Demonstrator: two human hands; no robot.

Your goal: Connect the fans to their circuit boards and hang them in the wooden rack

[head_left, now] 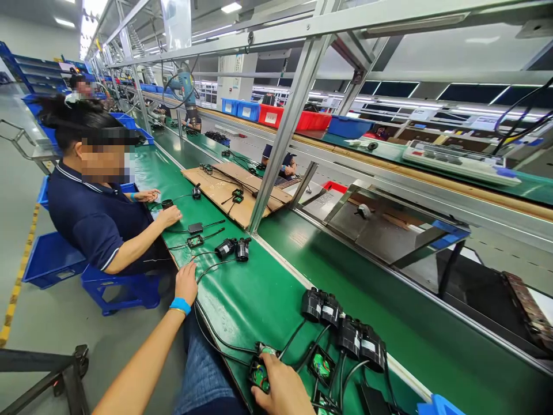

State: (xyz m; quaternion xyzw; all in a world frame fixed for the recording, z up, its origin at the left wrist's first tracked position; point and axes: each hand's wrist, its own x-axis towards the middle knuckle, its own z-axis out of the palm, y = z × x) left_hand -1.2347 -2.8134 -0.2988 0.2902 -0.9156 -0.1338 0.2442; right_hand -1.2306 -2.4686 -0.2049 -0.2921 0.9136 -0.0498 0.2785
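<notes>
My right hand (283,389) is closed on a small black open module with a green circuit board (259,373) at the near edge of the green conveyor belt (246,300). My left hand (186,280), with a blue wristband, rests further left on the belt edge, fingers bent over a black cable (207,271). That cable leads to two black cylindrical parts (233,248). To the right of my right hand lies a row of several black cylindrical parts (343,328) with cables and more open modules (322,365).
A co-worker in a dark blue polo (95,213) sits to my left on a blue stool, hands on small black parts. A cardboard sheet (235,190) lies on the belt behind a slanted metal post (280,138). Blue and red bins stand beyond.
</notes>
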